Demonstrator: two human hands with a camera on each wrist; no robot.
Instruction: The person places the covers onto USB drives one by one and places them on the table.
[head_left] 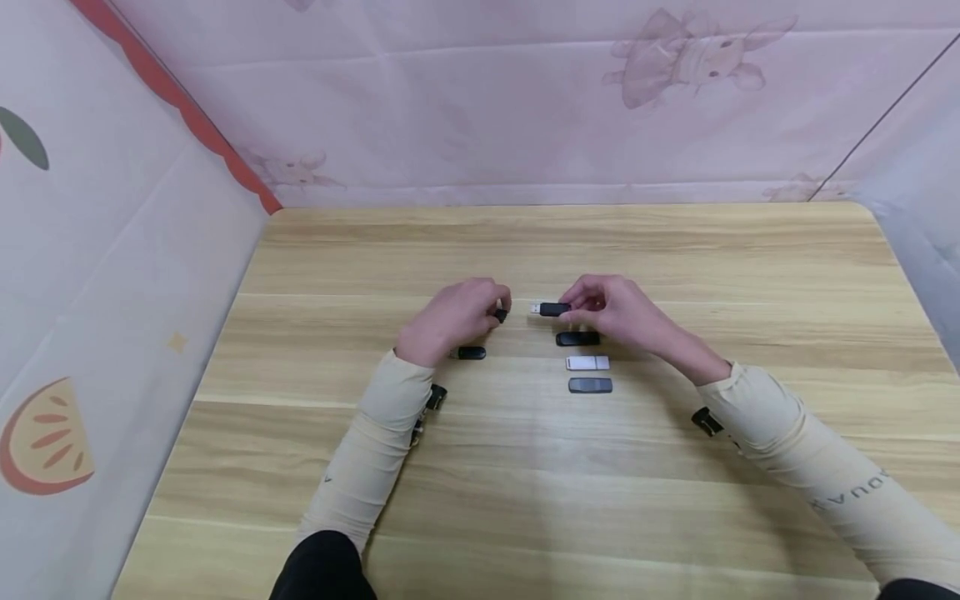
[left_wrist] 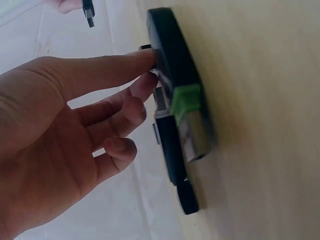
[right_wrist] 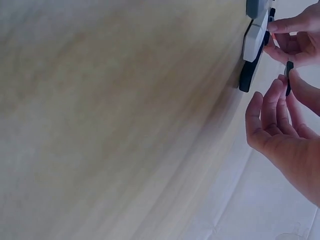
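Note:
My right hand [head_left: 618, 310] pinches a black USB flash drive [head_left: 553, 309] between thumb and fingers, its bare metal plug pointing left. Facing it, my left hand [head_left: 457, 315] holds a small black piece [head_left: 502, 316] at its fingertips; fingers hide most of it, and I cannot tell whether it is a cap. Below the left hand lies a black flash drive [head_left: 471, 353], which shows a green band [left_wrist: 186, 98] by its plug in the left wrist view. Behind that, another black drive [left_wrist: 170, 145] has its metal plug exposed.
Below the right hand, a black flash drive [head_left: 577, 339], a white one [head_left: 588, 363] and a grey one [head_left: 590, 386] lie in a column on the wooden table [head_left: 570, 500]. Pink patterned cloth [head_left: 465, 117] hangs along the table's far edge.

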